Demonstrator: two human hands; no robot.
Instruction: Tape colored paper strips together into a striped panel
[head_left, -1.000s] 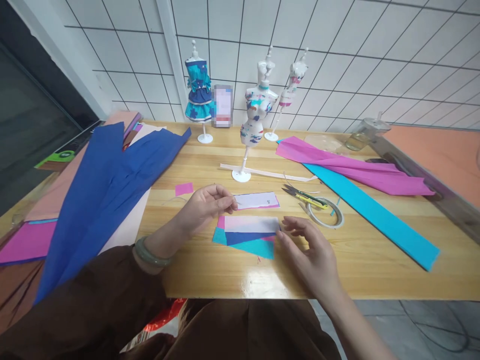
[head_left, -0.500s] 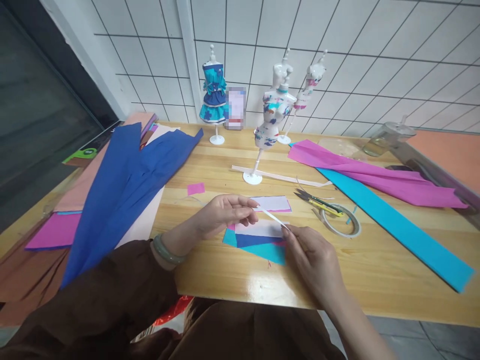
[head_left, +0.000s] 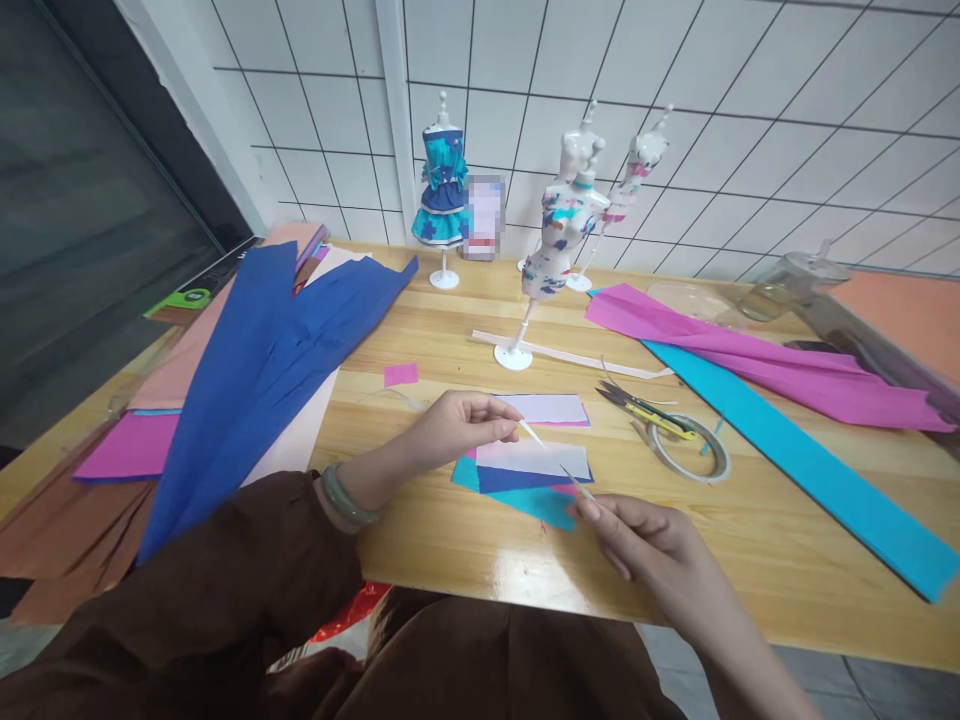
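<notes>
My left hand (head_left: 459, 428) pinches one end of a thin white strip (head_left: 547, 452). My right hand (head_left: 646, 545) pinches the strip's other end near the table's front edge. The strip stretches taut between them, above a small stack of paper pieces (head_left: 525, 472) in white, dark blue, cyan and pink. A second white and pink piece (head_left: 551, 408) lies just behind that stack. A green bangle sits on my left wrist.
Small scissors (head_left: 637, 406) and a tape roll (head_left: 694, 448) lie to the right. Long cyan paper (head_left: 810, 465) and magenta paper (head_left: 757, 360) run to the right edge. Dark blue sheets (head_left: 255, 370) cover the left. Three small mannequins (head_left: 559, 230) stand at the back of the wooden table (head_left: 750, 560).
A thin white strip has been drawn out between my hands. My right hand moved toward me and down, lengthening the strip. The view has shifted left.
</notes>
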